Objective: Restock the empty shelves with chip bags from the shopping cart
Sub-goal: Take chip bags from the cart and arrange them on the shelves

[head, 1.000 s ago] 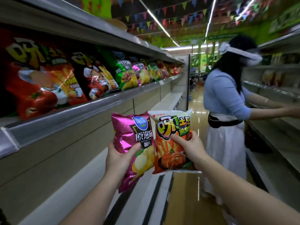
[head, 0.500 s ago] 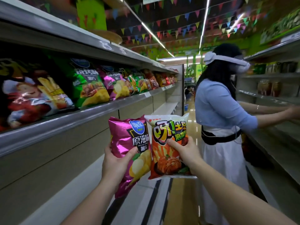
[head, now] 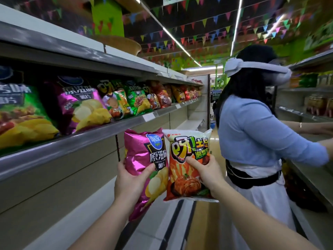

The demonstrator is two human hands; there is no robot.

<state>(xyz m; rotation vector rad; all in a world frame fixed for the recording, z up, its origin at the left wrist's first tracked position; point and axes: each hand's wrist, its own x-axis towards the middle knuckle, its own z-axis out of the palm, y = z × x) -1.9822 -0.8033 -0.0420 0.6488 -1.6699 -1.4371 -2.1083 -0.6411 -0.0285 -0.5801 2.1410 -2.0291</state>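
Aisle view with both bags carried upright, side by side, in front of me. My left hand (head: 132, 181) has its fingers wrapped round the pink chip bag (head: 144, 163); my right hand (head: 205, 173) has its fingers clamped on the orange chip bag (head: 187, 165), thumb across its front. The stocked shelf (head: 100, 136) at left already holds a row of bags; the lower shelf (head: 191, 124), farther along, looks bare. I judge the placing step is next: I would set each bag upright, label outward, holding it lightly so the chips are not crushed. A second person (head: 261, 134) works at the right shelving.
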